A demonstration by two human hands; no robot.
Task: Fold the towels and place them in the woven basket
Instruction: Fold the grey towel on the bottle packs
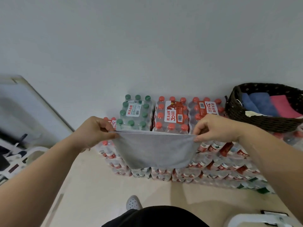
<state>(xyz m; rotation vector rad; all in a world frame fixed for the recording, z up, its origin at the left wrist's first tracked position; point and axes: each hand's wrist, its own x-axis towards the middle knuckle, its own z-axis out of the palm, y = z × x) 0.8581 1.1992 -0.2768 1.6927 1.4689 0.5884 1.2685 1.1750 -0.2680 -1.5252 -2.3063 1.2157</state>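
The grey towel [155, 150] is hanging in the air between both hands, in front of the stacked water bottle packs [172, 115]. The left hand [96, 131] is pinching one top corner between thumb and curled fingers, and the right hand [214, 127] is pinching the other, so the top edge is stretching taut. Both grips are sitting right at the corners, so a slack pinch is likely to let one corner drop and undo the fold. The woven basket [255, 118] is waiting well off to the right, already holding blue and pink towels [270, 104]; a loosely folded piece is risking unrolling on the way over
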